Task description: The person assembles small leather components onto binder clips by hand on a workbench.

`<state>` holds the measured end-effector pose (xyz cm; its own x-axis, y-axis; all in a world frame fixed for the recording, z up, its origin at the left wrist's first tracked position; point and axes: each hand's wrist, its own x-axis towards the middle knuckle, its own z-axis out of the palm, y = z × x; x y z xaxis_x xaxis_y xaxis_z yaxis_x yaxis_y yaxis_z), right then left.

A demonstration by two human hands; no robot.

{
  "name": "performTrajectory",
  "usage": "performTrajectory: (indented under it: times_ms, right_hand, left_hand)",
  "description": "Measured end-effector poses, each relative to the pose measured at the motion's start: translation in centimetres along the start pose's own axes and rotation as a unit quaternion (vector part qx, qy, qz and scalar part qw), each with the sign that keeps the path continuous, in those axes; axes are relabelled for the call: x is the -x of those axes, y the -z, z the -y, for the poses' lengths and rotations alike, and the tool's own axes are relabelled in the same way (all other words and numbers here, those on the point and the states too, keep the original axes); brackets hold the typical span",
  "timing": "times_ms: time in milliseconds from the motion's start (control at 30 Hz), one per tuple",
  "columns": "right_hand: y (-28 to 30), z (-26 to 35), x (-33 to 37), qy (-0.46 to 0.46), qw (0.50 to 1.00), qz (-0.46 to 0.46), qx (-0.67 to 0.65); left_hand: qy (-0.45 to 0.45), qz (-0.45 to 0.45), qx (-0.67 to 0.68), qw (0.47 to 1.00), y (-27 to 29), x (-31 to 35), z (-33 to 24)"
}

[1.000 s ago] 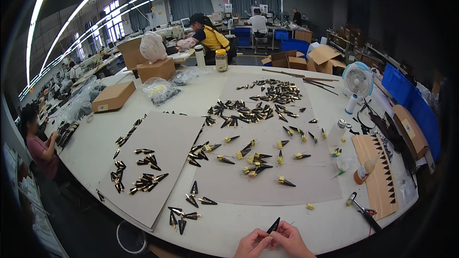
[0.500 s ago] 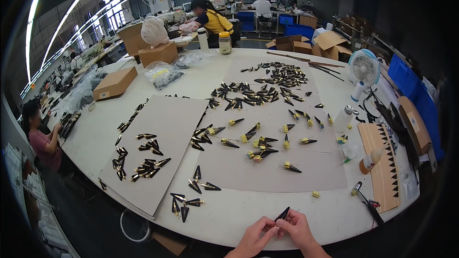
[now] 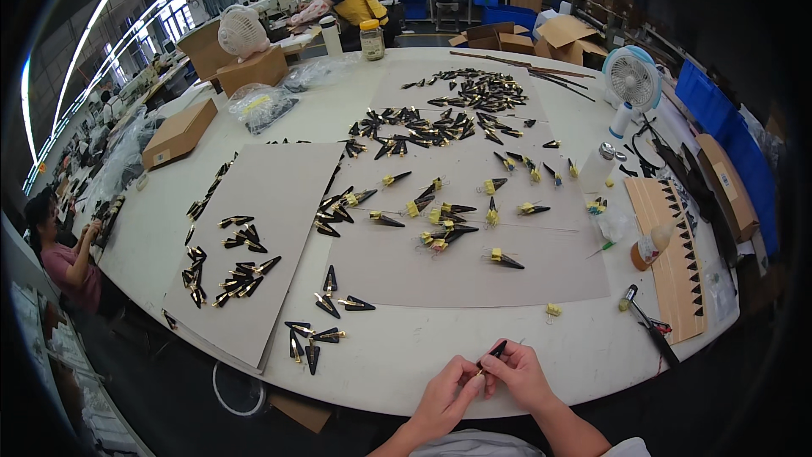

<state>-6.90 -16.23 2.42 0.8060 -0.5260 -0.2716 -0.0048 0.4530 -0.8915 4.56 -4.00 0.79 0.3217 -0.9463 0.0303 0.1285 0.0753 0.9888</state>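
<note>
"What have you got there?"

"A black tapered piece (image 3: 498, 349) with a gold-coloured end, up in front of me at the near edge of the white table (image 3: 402, 360). Its point aims away and to my right."

"Which hand has it?"

"Both. My right hand (image 3: 523, 374) pinches it between thumb and finger; my left hand (image 3: 449, 385) has its fingertips closed in at the lower end. Whether the left grips it or only touches, I can't tell."

"And close by?"

"A yellow binder clip (image 3: 553, 311) lies alone beyond my right hand. Off to my left is a loose group of matching pieces (image 3: 313, 359)."

"Further out?"

"A grey sheet (image 3: 406, 275) ahead bears pieces with yellow clips on them (image 3: 507, 261). Another grey sheet (image 3: 279, 203) at left carries more black-and-gold ones. To the right there's a hammer (image 3: 650, 326), a tan strip with black triangles (image 3: 660, 245) and a bottle of amber liquid (image 3: 645, 254)."
</note>
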Motion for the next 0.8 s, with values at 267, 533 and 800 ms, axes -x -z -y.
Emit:
performTrajectory:
  times_ms: [267,533,800]
  right_hand:
    - [0.1,-0.2,0.1,0.007,0.998,-0.035,-0.051]
    - [0.3,-0.3,0.3,0.013,1.000,0.007,-0.001]
    - [1.0,-1.4,0.6,0.011,1.000,-0.011,-0.024]
  left_hand:
    - [0.004,0.000,-0.014,1.000,0.2,-0.1,0.7]
    - [0.017,0.007,0.053,0.998,-0.2,-0.1,-0.6]
    - [0.020,0.025,0.018,0.999,-0.2,-0.1,-0.4]
